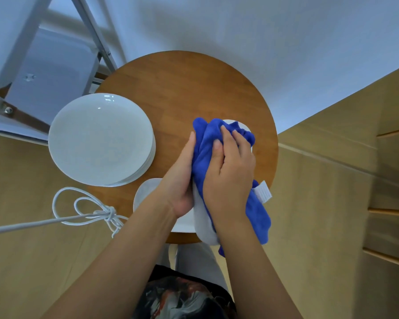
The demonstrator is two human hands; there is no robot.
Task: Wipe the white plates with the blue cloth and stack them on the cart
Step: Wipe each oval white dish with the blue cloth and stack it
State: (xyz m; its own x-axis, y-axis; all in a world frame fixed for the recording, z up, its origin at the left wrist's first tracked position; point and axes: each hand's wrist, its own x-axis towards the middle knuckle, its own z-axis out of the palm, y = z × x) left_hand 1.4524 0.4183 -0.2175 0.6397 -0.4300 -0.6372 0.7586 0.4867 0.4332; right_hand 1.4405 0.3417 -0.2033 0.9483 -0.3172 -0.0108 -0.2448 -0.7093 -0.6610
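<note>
Midway, it seems: the left hand (182, 178) grips a tilted white plate (203, 226) while the right hand (228, 166) presses the blue cloth (258, 210) around it. A plate stack (99, 139) sits on the round wooden table (182, 88); another plate (145, 192) lies below. No cart identifiable.

A round wooden table (187, 88) stands at the centre, its brown top showing a fine grain. Beyond the table rises a plain white wall (263, 31) in soft, even light. Left of the table and behind it stands a grey metal frame (95, 33) (its slanted bars are bolted). Pale wood flooring (320, 203) spreads right of the table, and a white cord (85, 212) lies knotted to its left.
</note>
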